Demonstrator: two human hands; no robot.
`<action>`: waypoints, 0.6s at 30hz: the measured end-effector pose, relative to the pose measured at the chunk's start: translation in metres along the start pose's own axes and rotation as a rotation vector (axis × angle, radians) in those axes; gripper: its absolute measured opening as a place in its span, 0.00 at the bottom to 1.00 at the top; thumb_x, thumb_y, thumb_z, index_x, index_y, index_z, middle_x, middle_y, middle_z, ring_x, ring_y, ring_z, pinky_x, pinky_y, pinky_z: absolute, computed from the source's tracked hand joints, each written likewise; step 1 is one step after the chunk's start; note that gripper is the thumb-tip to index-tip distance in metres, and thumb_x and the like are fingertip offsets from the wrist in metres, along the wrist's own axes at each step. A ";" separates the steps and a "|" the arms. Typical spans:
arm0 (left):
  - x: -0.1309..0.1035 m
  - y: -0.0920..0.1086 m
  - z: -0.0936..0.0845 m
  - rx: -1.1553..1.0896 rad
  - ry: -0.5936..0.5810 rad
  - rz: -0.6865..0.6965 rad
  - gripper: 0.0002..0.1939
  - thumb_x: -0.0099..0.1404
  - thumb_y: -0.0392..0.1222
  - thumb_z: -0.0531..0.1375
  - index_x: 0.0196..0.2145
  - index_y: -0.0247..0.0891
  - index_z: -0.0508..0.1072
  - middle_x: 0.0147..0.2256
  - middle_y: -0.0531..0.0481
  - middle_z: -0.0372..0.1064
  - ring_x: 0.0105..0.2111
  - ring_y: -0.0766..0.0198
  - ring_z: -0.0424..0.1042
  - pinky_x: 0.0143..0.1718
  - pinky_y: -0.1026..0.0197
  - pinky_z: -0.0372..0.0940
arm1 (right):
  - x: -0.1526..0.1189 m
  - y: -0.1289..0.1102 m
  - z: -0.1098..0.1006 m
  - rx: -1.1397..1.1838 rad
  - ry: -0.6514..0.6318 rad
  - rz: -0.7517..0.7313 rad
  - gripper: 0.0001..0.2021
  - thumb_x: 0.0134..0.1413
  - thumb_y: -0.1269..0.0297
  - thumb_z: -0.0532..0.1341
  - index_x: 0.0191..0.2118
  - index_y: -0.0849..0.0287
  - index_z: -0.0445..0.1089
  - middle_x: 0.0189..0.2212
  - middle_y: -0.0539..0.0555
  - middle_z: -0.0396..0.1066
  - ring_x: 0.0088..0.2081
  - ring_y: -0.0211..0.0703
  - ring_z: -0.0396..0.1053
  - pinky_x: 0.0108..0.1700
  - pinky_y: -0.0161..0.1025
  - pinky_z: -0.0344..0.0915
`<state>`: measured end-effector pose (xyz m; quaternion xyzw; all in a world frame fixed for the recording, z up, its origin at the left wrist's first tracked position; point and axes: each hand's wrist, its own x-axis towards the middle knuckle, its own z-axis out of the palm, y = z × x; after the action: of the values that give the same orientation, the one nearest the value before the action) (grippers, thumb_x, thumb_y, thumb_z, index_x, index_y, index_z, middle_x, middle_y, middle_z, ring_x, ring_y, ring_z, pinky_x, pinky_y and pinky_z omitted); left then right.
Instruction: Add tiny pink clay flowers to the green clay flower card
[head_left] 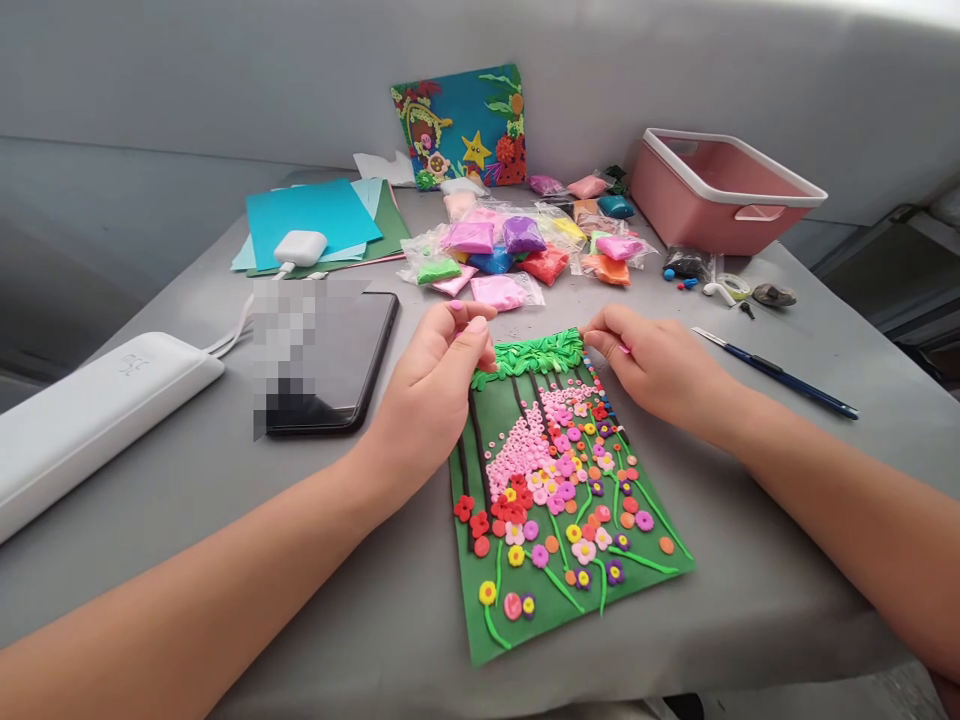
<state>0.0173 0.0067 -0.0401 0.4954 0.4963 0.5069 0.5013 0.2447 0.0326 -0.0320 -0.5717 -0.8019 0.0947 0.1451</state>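
A green card with a clay flower picture (480, 450) lies on the table in front of me. Light green clay leaves (536, 355) run along its far edge, above dark trunks, pink dots and many small flowers. At the card's far left corner is my left hand (431, 385), its thumb and fingers curled together; whatever they may hold is too small to make out. My right hand (652, 360) pinches the far right corner of the card beside the leaves, its fingertips partly hidden.
Bagged coloured clay (471, 238) is heaped behind the card, before an undersea clay picture (457, 120). A pink basket (720, 205) and a craft knife (787, 378) are at right. Leftward lie a phone (345, 350), power bank (97, 410), earbud case (300, 247) and coloured sheets (311, 220).
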 end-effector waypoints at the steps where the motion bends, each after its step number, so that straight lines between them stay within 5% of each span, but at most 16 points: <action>1: 0.000 0.000 0.000 0.005 0.002 0.003 0.06 0.74 0.41 0.55 0.44 0.40 0.71 0.30 0.55 0.63 0.35 0.63 0.66 0.44 0.61 0.62 | 0.000 0.000 0.000 0.000 0.011 0.002 0.09 0.69 0.61 0.53 0.39 0.55 0.69 0.26 0.54 0.74 0.27 0.47 0.67 0.31 0.38 0.55; 8: -0.001 -0.001 -0.002 0.025 -0.006 0.041 0.06 0.73 0.42 0.56 0.43 0.42 0.72 0.31 0.54 0.65 0.35 0.62 0.66 0.43 0.60 0.62 | -0.001 0.001 -0.003 0.066 0.151 -0.029 0.08 0.69 0.62 0.55 0.38 0.54 0.69 0.27 0.52 0.75 0.24 0.42 0.63 0.32 0.39 0.57; 12: -0.001 0.002 -0.001 0.072 -0.028 0.083 0.06 0.72 0.37 0.55 0.41 0.41 0.72 0.31 0.53 0.66 0.34 0.63 0.67 0.41 0.60 0.63 | 0.002 0.003 -0.002 0.096 0.116 -0.014 0.07 0.67 0.66 0.56 0.36 0.55 0.69 0.31 0.54 0.79 0.25 0.42 0.65 0.33 0.40 0.57; 18: -0.004 0.001 -0.001 0.218 -0.094 0.052 0.06 0.71 0.42 0.58 0.44 0.41 0.72 0.30 0.55 0.62 0.29 0.63 0.61 0.32 0.60 0.57 | -0.005 -0.007 -0.006 0.136 0.112 -0.052 0.08 0.69 0.63 0.56 0.37 0.54 0.70 0.23 0.48 0.72 0.22 0.39 0.61 0.30 0.38 0.56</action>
<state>0.0168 0.0030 -0.0392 0.5828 0.5115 0.4388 0.4540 0.2420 0.0250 -0.0249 -0.5439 -0.7990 0.1130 0.2304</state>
